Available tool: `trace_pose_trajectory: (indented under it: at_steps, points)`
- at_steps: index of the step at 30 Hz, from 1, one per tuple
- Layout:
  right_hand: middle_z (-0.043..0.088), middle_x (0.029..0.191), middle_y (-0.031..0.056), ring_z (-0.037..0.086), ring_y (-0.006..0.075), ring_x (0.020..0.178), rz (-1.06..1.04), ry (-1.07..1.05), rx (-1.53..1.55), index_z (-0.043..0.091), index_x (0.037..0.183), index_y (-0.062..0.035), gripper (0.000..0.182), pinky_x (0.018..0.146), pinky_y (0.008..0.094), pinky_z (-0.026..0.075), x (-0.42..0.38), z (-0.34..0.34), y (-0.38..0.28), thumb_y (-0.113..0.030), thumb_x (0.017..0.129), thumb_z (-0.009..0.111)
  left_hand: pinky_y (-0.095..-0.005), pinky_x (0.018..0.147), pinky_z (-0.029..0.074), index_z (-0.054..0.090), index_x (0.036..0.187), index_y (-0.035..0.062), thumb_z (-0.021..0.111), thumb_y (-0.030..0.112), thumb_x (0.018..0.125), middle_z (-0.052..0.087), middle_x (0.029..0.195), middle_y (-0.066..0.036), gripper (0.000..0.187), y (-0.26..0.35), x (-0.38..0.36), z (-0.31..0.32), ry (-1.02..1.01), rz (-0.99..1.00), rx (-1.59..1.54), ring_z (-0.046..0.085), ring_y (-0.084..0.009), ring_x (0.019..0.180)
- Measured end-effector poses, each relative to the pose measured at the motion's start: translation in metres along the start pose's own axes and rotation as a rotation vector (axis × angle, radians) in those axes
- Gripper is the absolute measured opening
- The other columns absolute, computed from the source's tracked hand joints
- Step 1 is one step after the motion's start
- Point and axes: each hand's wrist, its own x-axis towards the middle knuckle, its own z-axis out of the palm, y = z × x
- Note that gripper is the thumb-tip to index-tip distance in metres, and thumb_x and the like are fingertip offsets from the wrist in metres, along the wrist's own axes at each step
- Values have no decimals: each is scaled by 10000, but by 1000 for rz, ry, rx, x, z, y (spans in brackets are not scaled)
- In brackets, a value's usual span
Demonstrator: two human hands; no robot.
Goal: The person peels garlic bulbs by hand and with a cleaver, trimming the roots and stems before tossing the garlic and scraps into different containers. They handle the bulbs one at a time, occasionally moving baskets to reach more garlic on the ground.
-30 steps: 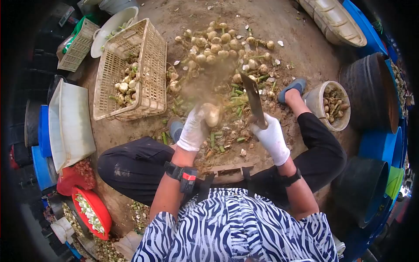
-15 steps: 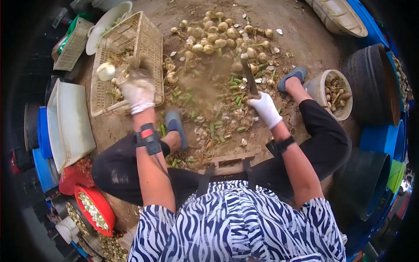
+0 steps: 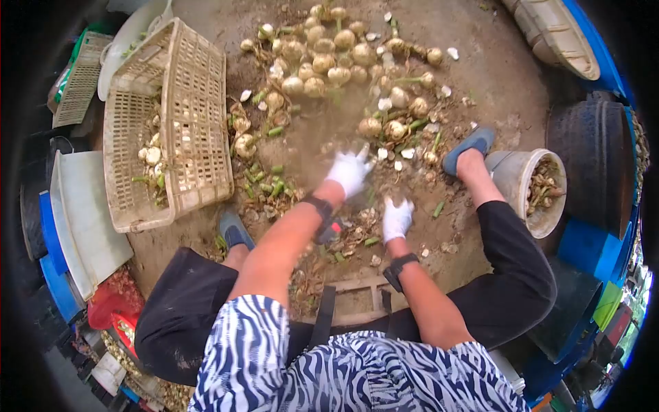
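My left hand [image 3: 349, 173], in a white glove, is low over the littered ground with its fingers spread and nothing visible in them. Just below and to its right, my right hand [image 3: 397, 220], also gloved, has its fingers apart above the scraps, with no knife visible in it. Beyond both hands lies a pile of round, soil-stained bulbs [image 3: 323, 63]. Cut green stem pieces [image 3: 277, 187] and pale peelings are scattered around the hands. On the left stands a plastic crate [image 3: 195, 130] with some bulbs inside.
A white bucket [image 3: 546, 223] of trimmings stands at right, near my foot [image 3: 473, 151]. Large dark tubs [image 3: 590, 161] are beyond it. A white bin [image 3: 89, 220] and a red container [image 3: 113, 295] are on the left.
My left hand has moved from the crate to the ground in the middle. My right hand has come lower, and the knife it held is out of sight. The view has shifted.
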Motion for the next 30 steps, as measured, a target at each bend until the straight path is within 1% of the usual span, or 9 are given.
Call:
trace_pose_trajectory:
  at_steps: [4,11,13,16,20,23,25,29,30]
  points:
    - [424,1407,271,395,407,1310,-249,-262,5,554,1278,-23,530,1108,450,311,-45,41,-48,-331,856,645,-589,994,394,455,1408,191,626,297,831,413,1399,-223,611,-41,-81,45,240,-13,111,485,-405,1229]
    - [684,986,235,652,376,932,-345,-1132,115,679,1042,-29,467,825,442,496,-168,70,-19,-426,797,681,-450,916,501,582,1247,82,606,294,820,637,1171,-239,477,-57,-246,72,-937,-319,-156,631,-365,1076]
    - [693,942,220,656,377,893,-251,-1082,249,678,1025,-24,429,792,432,500,-171,48,-27,-386,798,698,-442,874,520,589,1215,67,618,269,814,640,1146,-235,450,-47,-247,54,-874,-390,-19,659,-361,995]
    - [701,912,206,675,348,873,-312,-793,320,676,1008,0,421,767,416,507,-115,30,-37,-357,789,720,-454,852,522,576,1197,79,625,211,807,560,1230,-234,415,-8,-228,59,-266,-305,73,617,-392,1035]
    - [710,882,127,653,235,792,-316,-453,398,680,1012,3,373,716,380,503,-36,-46,-67,-295,793,727,-481,1055,404,480,1402,164,564,401,866,465,1434,-162,592,-1,-231,93,-845,-234,106,479,-348,1298]
    - [687,858,59,576,139,725,-330,-399,693,679,1026,3,283,669,336,488,-4,-93,-82,-191,820,694,-472,944,475,641,1229,115,600,495,821,602,1308,-106,560,-57,-232,175,-1007,-435,7,576,-343,1179]
    - [683,847,59,588,151,714,-277,-392,755,676,1026,6,257,665,332,487,4,-113,-95,-161,831,677,-470,881,495,657,1182,67,579,451,833,630,1251,-151,525,-11,-218,33,-1117,-317,-207,619,-383,1079]
    - [656,797,33,579,155,681,-273,-386,862,675,960,3,224,620,342,474,26,-110,-105,-160,807,681,-462,853,497,636,1056,13,585,383,846,641,1055,-261,429,-19,-182,-49,40,-82,-114,612,-418,968]
    - [655,791,34,573,156,677,-258,-373,881,674,954,7,239,614,347,470,40,-101,-99,-174,799,690,-430,888,488,616,1134,19,607,391,854,625,1099,-269,465,-4,-171,-105,-174,70,114,592,-405,1038]
